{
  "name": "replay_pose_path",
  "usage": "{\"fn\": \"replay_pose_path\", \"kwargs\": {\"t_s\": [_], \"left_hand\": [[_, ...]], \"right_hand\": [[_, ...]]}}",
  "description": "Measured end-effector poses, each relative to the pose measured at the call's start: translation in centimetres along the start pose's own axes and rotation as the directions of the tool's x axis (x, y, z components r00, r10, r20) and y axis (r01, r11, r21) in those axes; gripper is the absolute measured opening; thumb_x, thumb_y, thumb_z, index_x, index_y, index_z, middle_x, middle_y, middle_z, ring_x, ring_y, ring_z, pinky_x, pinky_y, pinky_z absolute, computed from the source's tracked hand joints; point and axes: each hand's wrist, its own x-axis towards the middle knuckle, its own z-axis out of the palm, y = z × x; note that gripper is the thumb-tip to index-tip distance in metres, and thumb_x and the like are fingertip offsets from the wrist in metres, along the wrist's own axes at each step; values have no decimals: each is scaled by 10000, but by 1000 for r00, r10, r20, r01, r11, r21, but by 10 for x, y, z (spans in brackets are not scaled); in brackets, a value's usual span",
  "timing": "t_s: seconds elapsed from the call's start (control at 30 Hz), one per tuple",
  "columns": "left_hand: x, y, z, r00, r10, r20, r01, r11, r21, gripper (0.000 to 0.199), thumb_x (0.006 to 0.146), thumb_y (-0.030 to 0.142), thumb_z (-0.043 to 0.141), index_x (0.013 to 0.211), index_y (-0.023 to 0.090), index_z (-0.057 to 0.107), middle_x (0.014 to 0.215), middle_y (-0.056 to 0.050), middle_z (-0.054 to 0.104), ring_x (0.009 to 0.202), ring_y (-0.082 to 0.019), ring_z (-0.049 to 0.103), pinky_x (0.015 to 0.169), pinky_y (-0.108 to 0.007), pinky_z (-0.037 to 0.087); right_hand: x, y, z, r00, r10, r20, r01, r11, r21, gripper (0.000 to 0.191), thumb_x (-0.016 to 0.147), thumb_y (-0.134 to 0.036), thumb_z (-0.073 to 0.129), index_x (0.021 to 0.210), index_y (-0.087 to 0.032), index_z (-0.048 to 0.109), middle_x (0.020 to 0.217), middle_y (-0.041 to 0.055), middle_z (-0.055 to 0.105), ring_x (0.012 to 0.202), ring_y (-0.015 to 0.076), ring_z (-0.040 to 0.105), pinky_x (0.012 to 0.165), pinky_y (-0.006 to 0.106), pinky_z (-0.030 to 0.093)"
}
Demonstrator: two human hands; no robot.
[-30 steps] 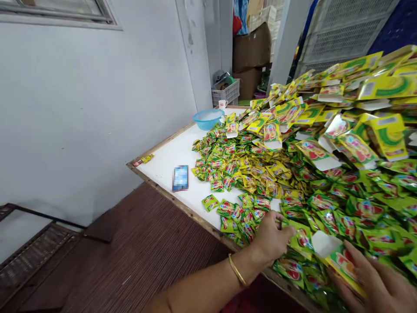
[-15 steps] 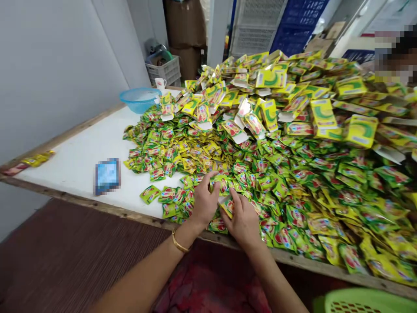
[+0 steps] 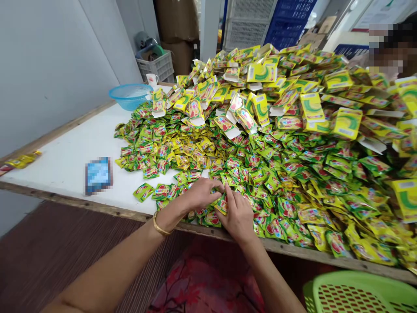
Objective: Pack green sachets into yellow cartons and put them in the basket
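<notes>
My right hand (image 3: pixel 237 213) is closed around a small green and yellow carton (image 3: pixel 222 204), held low over the table's near edge. Its lower part is hidden by my fingers. My left hand (image 3: pixel 206 192), with a gold bangle at the wrist, has its fingers bent together at the carton's upper end. What they pinch is hidden. Around both hands lie many small green sachets (image 3: pixel 286 208) with red fruit pictures, and yellow sachets (image 3: pixel 182 150) lie among them. Behind these rises a heap of open yellow cartons (image 3: pixel 263 71) with white flaps.
A blue plastic basket (image 3: pixel 130 98) and a white cup (image 3: pixel 151 79) stand at the back left. A blurred blue object (image 3: pixel 98 175) lies on the white tabletop (image 3: pixel 61 169). A green basket (image 3: pixel 358 291) sits below the front edge. Another person (image 3: pixel 397 48) is at the far right.
My left hand has moved from the sachets beyond the carton to the carton's upper end, and its fingers have drawn together. My right hand keeps the carton. The view has shifted slightly.
</notes>
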Motion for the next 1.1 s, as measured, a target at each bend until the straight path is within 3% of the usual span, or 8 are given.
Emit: {"fn": "replay_pose_path", "kwargs": {"t_s": [0.13, 0.23, 0.37, 0.63, 0.77, 0.97, 1.03, 1.1], "left_hand": [[2, 3, 5, 990, -43, -132, 35, 997, -66, 223, 705, 156, 582, 927, 155, 599, 863, -12, 625, 771, -148, 549, 710, -251, 423], [0, 0, 0, 995, -75, -64, 67, 989, -129, 68, 739, 218, 569, 730, 150, 572, 667, 38, 497, 635, -111, 451, 591, -223, 350], [1, 3, -5, 996, -82, -46, 84, 996, 31, 242, 683, 142, 584, 489, 152, 439, 505, 70, 309, 532, -86, 304, 536, -236, 229], [-2, 19, 7, 999, -32, -7, 32, 999, 33, 201, 727, 112, 510, 532, 152, 541, 527, 45, 457, 548, -94, 388, 543, -223, 261], [-6, 15, 8, 991, -92, -101, 104, 987, 124, 165, 686, 88, 524, 556, 157, 598, 559, 29, 546, 558, -99, 440, 555, -224, 281], [-6, 20, -1, 949, -64, 307, 134, 968, -213, 305, 777, 87, 411, 774, 172, 703, 515, 26, 580, 416, -95, 497, 490, -217, 355], [-2, 6, -17, 971, -85, 224, 142, 956, -255, 336, 812, 125, 414, 964, 197, 706, 677, -10, 672, 477, -107, 564, 527, -234, 417], [6, -21, -36, 981, -177, -83, 172, 983, -60, 352, 808, 132, 452, 1071, 206, 674, 889, -58, 704, 653, -140, 627, 659, -277, 473]], "right_hand": [[0, 2, -1, 999, 29, -36, -28, 999, 19, 678, 888, -430, 457, 1431, -84, 244, 1006, 130, 594, 915, 236, 530, 784, 355, 442], [1, 2, 0, 997, 51, -57, -49, 998, 33, 685, 883, -433, 470, 1430, -84, 249, 986, 120, 598, 894, 228, 534, 782, 345, 446], [2, 1, 2, 999, 14, -40, -13, 1000, 27, 678, 880, -423, 476, 1432, -100, 251, 1025, 129, 597, 926, 233, 539, 783, 345, 445], [-2, 5, -3, 990, 20, -139, -22, 1000, -16, 655, 908, -389, 436, 1445, -78, 227, 988, 135, 612, 879, 232, 551, 775, 344, 431], [2, 0, -1, 993, -49, -107, 45, 998, -34, 633, 917, -360, 419, 1451, -85, 218, 1027, 137, 623, 881, 226, 556, 760, 332, 420], [-9, 8, -8, 989, -43, -139, 34, 997, -71, 663, 911, -431, 436, 1455, -117, 225, 1072, 145, 621, 900, 235, 578, 781, 347, 444], [-31, 22, -27, 987, 65, -145, -75, 995, -68, 674, 880, -464, 494, 1440, -157, 281, 1086, 144, 613, 901, 254, 588, 749, 366, 465], [-60, 40, -57, 959, 234, -160, -244, 969, -47, 621, 852, -458, 549, 1390, -199, 379, 1128, 143, 589, 911, 265, 591, 719, 378, 484]]}}
